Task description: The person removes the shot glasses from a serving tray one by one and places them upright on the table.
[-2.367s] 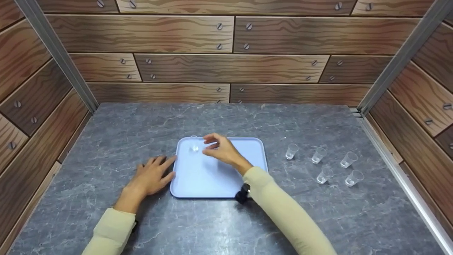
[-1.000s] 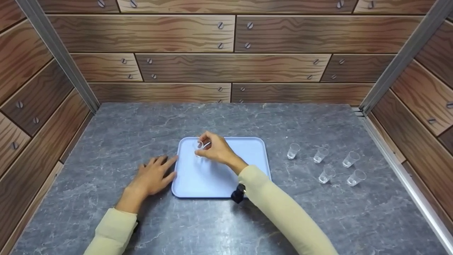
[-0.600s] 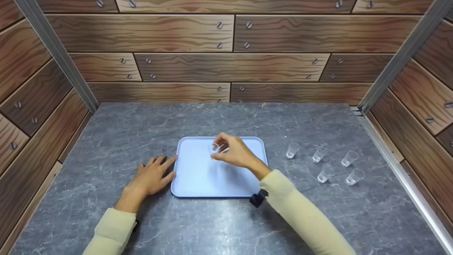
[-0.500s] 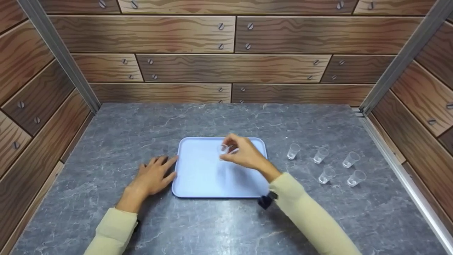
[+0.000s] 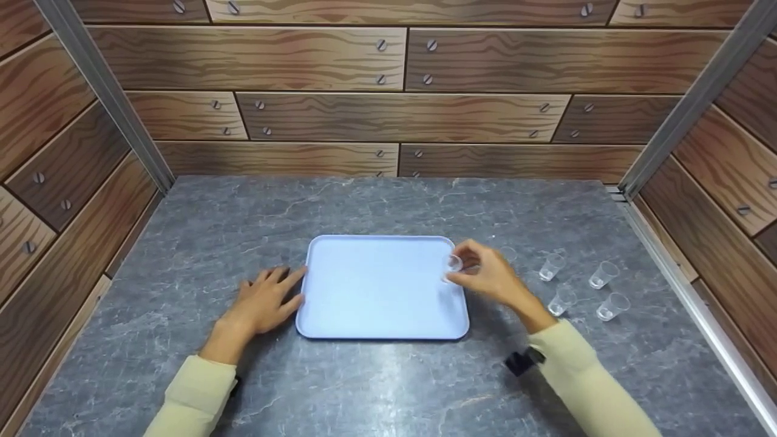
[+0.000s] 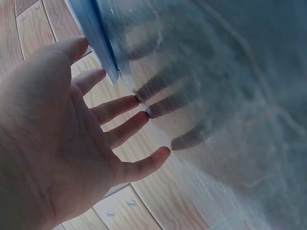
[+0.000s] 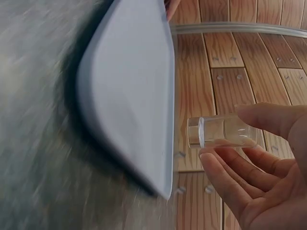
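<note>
My right hand (image 5: 491, 276) pinches a small clear shot glass (image 7: 223, 132) between thumb and fingers. In the right wrist view the glass is seen from the side, its thick base away from the palm and raised above the tray's surface. From the head view, this glass overlaps the right edge of the light blue tray (image 5: 376, 291), which has nothing standing on it. At the tray's left edge, my left hand (image 5: 261, 303) rests with spread fingers. The left wrist view shows its fingertips (image 6: 160, 152) on the table, thumb and index finger by the tray's rim (image 6: 108, 62).
Several more clear shot glasses (image 5: 604, 275) stand on the grey marbled table (image 5: 376, 388) to the right. One glass (image 5: 508, 254) is partly hidden behind the right hand. Wood-patterned walls (image 5: 322, 115) and metal posts (image 5: 698, 97) bound the table.
My right hand took hold of the shot glass at the tray's back left, lifted it, and carried it rightward across the tray to its right edge. The left hand has stayed put.
</note>
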`<state>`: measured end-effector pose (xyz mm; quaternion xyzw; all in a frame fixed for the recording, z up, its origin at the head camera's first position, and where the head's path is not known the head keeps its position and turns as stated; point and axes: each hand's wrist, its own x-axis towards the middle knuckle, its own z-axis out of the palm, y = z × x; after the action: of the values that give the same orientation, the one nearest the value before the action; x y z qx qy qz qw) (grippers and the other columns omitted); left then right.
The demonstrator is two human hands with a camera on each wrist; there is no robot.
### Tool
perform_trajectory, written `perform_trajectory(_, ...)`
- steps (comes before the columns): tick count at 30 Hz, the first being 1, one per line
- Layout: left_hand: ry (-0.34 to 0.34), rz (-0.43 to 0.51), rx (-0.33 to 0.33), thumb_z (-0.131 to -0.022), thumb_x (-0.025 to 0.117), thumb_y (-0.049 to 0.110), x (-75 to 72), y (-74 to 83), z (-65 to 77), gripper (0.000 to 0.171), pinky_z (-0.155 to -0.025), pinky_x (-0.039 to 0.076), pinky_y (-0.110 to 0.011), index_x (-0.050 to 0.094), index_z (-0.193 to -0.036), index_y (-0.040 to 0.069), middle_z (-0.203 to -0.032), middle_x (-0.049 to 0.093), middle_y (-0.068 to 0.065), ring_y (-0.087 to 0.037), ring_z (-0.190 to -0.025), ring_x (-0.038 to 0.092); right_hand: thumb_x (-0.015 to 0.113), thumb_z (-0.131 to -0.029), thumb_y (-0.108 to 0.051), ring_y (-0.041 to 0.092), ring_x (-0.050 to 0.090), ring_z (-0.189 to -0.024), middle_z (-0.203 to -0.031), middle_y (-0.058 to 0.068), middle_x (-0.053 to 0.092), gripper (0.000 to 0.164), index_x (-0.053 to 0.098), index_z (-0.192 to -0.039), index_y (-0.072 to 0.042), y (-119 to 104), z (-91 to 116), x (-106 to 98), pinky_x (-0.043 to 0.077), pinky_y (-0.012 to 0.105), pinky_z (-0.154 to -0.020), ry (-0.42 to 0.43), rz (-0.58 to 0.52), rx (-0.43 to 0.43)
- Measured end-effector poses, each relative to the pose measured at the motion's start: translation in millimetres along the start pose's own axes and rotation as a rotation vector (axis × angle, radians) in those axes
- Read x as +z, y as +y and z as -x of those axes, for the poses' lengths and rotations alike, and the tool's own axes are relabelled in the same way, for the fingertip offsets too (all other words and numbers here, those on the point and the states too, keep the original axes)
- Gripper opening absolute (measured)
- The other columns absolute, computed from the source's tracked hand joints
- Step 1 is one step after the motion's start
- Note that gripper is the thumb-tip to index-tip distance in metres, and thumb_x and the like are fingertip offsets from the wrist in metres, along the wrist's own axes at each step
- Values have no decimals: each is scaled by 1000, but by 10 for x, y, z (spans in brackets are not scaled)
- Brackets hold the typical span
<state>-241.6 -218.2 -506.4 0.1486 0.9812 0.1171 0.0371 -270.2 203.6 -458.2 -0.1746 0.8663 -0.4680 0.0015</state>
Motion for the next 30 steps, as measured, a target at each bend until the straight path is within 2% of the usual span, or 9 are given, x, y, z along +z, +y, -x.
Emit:
perform_trajectory(4, 5, -5, -7, -97, 44, 49, 3, -13, 6, 56, -97, 26, -76, 33, -148, 31, -147, 42, -16, -41, -135, 37, 78, -76, -8, 29, 67, -92, -96, 15, 65, 33, 60, -102, 1, 141, 141, -151, 56, 39, -82, 19, 73, 16)
perform_trajectory(8, 0, -6, -7, -97, 44, 50, 19, -23, 5, 56, -97, 26, -75, 33, -149, 32, -147, 41, -15, -41, -135, 37, 78, -75, -8, 27, 68, -90, -93, 12, 66, 31, 60, -100, -1, 284, 276, -277, 57, 33, -80, 52, 171, 34)
perform_trajectory(12, -5, -15, -6, -97, 43, 50, 29, -41, 5, 56, -96, 27, -75, 32, -149, 32, -147, 41, -15, -41, -135, 37, 77, -75, -7, 25, 68, -87, -91, 12, 67, 31, 60, -99, 0, 394, 390, -383, 56, 28, -77, 61, 221, 70)
perform_trajectory(17, -1, -26, -8, -97, 44, 50, 23, -63, 8, 56, -96, 29, -74, 32, -149, 32, -147, 41, -15, -41, -134, 37, 76, -75, -7, 26, 68, -87, -90, 13, 67, 31, 59, -99, 0, 475, 464, -479, 54, 25, -76, 69, 254, 112)
perform_trajectory(24, 4, -21, -2, -97, 45, 49, 19, -75, 12, 56, -96, 27, -75, 32, -149, 32, -147, 42, -16, -42, -134, 38, 75, -75, -5, 32, 69, -89, -92, 17, 68, 29, 59, -98, 2, 498, 502, -536, 57, 33, -76, 61, 258, 147)
perform_trajectory(30, 3, -4, -7, -96, 45, 50, 13, -74, -6, 56, -97, 25, -76, 33, -148, 32, -147, 41, -15, -42, -135, 37, 73, -75, -4, 36, 69, -91, -94, 19, 67, 30, 58, -100, 4, 507, 524, -554, 57, 33, -76, 29, 258, 156)
